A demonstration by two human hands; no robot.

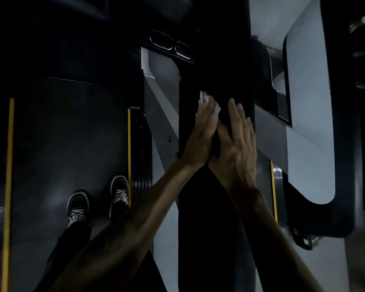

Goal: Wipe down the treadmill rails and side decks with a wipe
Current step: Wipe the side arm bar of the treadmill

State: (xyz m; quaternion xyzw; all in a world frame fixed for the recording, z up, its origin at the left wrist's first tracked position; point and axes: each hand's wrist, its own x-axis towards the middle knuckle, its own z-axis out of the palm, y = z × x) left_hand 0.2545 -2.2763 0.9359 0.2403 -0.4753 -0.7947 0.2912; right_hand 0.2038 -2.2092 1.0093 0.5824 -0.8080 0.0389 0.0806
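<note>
Far left, our shoes (97, 202) stand on the treadmill belt (67, 133), between its two yellow edge stripes; the side deck (140, 157) lies just beyond the right stripe, low and away from both hands.

Moving right, our left hand (202, 133) lies flat on the black rail (215, 218), a broad dark bar whose long axis runs straight away from us, from the bottom of the view up toward the console. Its grip is released in the sense that the fingers are straight, yet they press the white wipe (209, 102) against the rail; the wipe shows only as pale corners past the fingertips, so it sits under and just ahead of that hand, farther up the rail.

Just beside it, touching at the heel of the palm, our right hand (238, 144) also rests flat on the rail with fingers straight, holding nothing.

We judge the left hand the working one: the wipe is already under it, and the stroke should follow the rail's length, forward or back, with the right hand merely steadying. Rightmost stands the neighbouring machine's grey panel (308, 123), well apart.
</note>
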